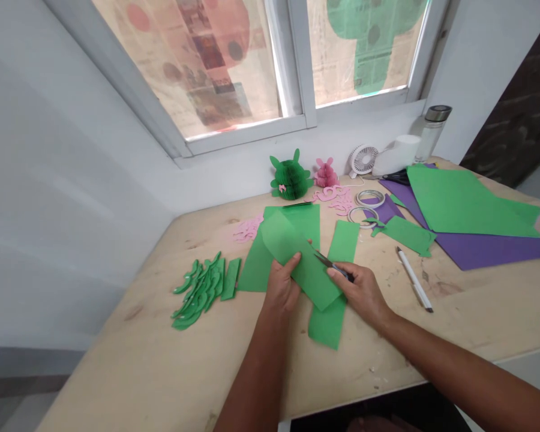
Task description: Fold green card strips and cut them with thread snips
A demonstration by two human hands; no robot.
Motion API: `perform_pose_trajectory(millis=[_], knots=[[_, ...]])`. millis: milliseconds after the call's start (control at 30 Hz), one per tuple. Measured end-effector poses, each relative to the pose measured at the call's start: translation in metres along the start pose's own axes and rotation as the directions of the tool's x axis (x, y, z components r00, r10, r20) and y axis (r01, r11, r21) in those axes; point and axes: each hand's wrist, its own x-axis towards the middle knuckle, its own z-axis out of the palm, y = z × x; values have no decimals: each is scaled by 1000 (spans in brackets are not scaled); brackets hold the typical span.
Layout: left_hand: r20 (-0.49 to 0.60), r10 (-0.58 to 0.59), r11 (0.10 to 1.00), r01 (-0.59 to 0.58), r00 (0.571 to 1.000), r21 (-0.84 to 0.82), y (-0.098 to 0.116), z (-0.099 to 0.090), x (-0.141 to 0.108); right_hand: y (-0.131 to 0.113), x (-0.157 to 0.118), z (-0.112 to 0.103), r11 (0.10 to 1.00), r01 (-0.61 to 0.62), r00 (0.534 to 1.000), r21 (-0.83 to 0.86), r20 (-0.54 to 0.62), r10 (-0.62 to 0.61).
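Observation:
A green paper piece [312, 279] with a rounded upper left end is pinched in my left hand [284, 282], thumb on top. My right hand [357, 291] holds small scissors [327, 261], whose blades meet the paper's right edge. Beneath lie a larger green sheet [256, 264] and a green strip [345, 240] that shows above and below the held piece. To the left, a pile of curved green cutouts [200, 294] sits beside a small green rectangle [231, 279].
Behind stand a green honeycomb paper figure [291, 179], a pink one [326, 174], a white fan [363, 159] and a bottle [432, 133]. Tape rolls [369, 198], green sheets [459, 201], purple sheets [486, 249] and a white marker [414, 279] lie right. Pink scraps [247, 229] lie behind.

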Motion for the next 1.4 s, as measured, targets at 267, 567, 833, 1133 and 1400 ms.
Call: perform_pose_trajectory(millis=[267, 567, 833, 1133, 1400], knots=[[5, 9, 1000, -9, 1000, -6, 0, 1, -1, -1, 0, 1, 1000, 3, 1000, -8, -6, -3], [-2, -5, 1000, 5, 1000, -12, -1, 2, -1, -2, -1, 0, 1000, -7, 1000, -24, -9, 6], [-11, -4, 1000, 4, 1000, -16, -2, 3, -1, -4, 0, 1, 1000, -10, 1000, -29, -17, 10], [-36, 4, 1000, -5, 999, -19, -4, 3, 0, -3, 0, 1, 999, -6, 1000, -33, -14, 6], [-30, 10, 1000, -10, 1000, -9, -4, 4, -1, -3, 0, 0, 999, 9, 1000, -32, -22, -9]])
